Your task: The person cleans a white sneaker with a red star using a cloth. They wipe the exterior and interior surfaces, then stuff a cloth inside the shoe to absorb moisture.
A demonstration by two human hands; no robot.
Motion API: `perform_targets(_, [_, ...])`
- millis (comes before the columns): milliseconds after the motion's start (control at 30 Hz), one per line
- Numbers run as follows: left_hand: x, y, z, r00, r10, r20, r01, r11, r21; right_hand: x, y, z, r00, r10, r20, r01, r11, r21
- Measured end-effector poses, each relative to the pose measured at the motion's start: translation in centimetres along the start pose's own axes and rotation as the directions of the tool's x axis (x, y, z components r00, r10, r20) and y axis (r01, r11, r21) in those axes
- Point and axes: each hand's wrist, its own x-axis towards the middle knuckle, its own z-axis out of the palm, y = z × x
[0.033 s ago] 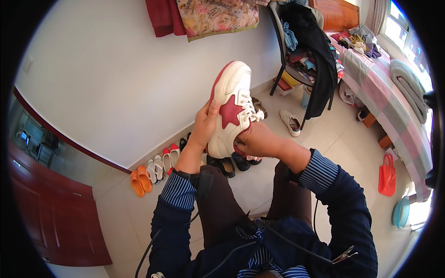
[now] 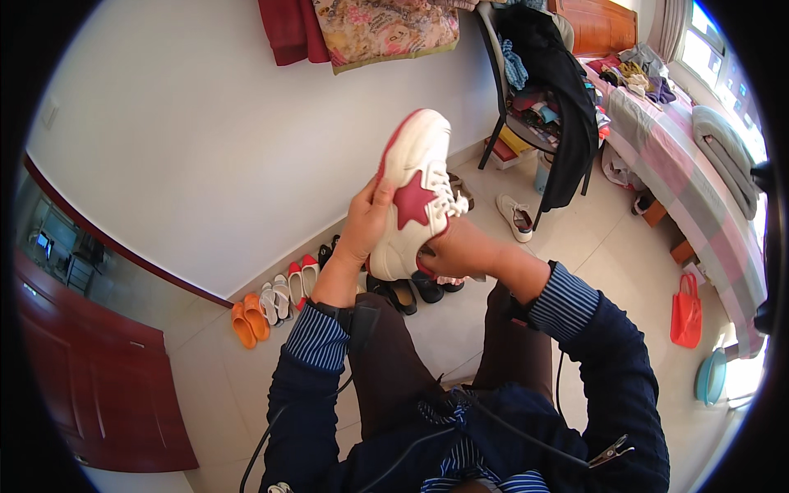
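A cream sneaker [image 2: 403, 234] with a dark red star on its side, a red sole edge and white laces is held up in front of me, toe pointing away. My left hand [image 2: 367, 220] grips its sole side, thumb lying on the upper near the star. At the shoe's opening is my right hand [image 2: 463, 249], bent at the wrist, its fingers closed around the collar and partly hidden inside. The shoe's far side and its interior do not show.
Along the wall stand orange slippers [image 2: 250, 321], red-toed flats [image 2: 303, 278] and black shoes [image 2: 400, 296]. A white sneaker [image 2: 515, 217] lies by a chair [image 2: 503, 123] heaped with clothes. Right of it are a bed [image 2: 657, 135], a red bag [image 2: 686, 312] and a teal basin [image 2: 711, 376].
The sneaker has turned slightly in my hands, its toe and star shifting a little to the right. Both hands keep their hold.
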Motion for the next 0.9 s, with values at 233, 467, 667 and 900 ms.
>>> perform_targets(233, [-0.3,0.0,0.6,0.992,-0.084,0.094,0.083,0.996,0.015,-1.0,0.6,-0.1,0.894,0.180,0.411,-0.439,0.539,0.719])
perform_targets(467, [-0.2,-1.2,-0.8,0.994,-0.099,-0.035,0.096,0.993,-0.070,-1.0,-1.0,2.3,0.882,0.344,-0.323,-0.083,0.787,0.612])
perform_targets(667, [0.5,-0.4,-1.1,0.988,-0.154,0.022,0.155,0.983,-0.099,-0.8,-1.1,0.4,0.998,0.048,-0.036,-0.034,0.945,0.325])
perform_targets(900, [0.8,0.4,-0.4,0.958,-0.280,0.064,0.286,0.950,-0.122,0.8,-2.2,-2.8,0.946,0.088,0.312,-0.093,0.996,0.001])
